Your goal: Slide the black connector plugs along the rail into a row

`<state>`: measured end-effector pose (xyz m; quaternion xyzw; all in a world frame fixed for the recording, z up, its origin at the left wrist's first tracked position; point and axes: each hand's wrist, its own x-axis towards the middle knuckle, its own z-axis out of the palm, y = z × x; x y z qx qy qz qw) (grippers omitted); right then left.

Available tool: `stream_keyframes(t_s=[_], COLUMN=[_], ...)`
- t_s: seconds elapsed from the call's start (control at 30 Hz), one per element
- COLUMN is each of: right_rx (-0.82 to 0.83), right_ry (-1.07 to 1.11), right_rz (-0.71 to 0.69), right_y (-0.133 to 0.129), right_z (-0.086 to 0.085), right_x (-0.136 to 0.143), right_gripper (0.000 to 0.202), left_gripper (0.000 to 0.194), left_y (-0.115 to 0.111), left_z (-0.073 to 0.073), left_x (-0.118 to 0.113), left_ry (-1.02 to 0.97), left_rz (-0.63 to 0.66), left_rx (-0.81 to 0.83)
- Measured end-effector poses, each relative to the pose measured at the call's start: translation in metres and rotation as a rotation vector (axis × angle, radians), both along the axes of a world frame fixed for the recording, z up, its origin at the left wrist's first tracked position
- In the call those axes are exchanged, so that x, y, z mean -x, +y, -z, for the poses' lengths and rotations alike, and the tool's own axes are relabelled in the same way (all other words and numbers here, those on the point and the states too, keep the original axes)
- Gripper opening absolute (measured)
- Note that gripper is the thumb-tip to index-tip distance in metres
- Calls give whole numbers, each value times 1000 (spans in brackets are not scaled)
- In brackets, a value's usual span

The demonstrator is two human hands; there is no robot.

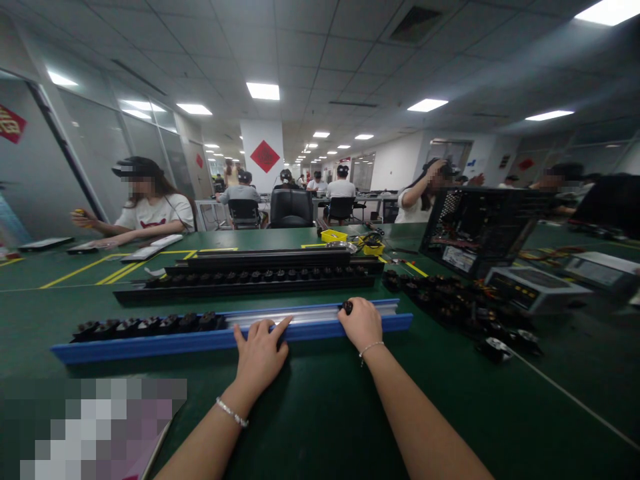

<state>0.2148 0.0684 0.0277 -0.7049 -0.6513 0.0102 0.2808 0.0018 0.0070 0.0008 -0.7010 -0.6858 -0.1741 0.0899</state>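
Observation:
A long blue rail point(320, 330) with a silvery inner channel lies across the bench in front of me. Several small black parts with metal tops point(150, 325) sit in a row in its left part. My left hand point(263, 353) rests on the rail's near edge around the middle, fingers spread, index finger pointing along the channel. Toward the right end, my right hand point(364, 323) pinches a small round black part point(347, 307) at the channel. The hand covers most of this part, so its exact kind does not show.
Behind the blue rail lie black rails point(240, 291) holding a row of similar parts. To the right are a pile of loose black parts point(450, 293), a power supply point(535, 288) and an open computer case point(475, 230). Yellow bins point(334, 236) stand farther back. Co-workers sit around.

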Motion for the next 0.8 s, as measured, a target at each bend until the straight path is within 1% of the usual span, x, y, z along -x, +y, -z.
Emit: stream_keyframes(t_s=[0.37,0.53,0.8], right_rx=[55,51,48], right_ry=[-19,-19,-27], right_rz=[77,93,134], right_y=[4,5,5], right_z=[-2,-2,-3], right_x=[-12,-16,-18], right_gripper=[27,26,28], left_gripper=[53,52,53], left_y=[0,-1,-1], left_z=[-4,-5,-3], left_x=[-1,-1,-1], left_ry=[-10,-16,-4], left_rz=[-11,-11,-3], left_rx=[45,59,31])
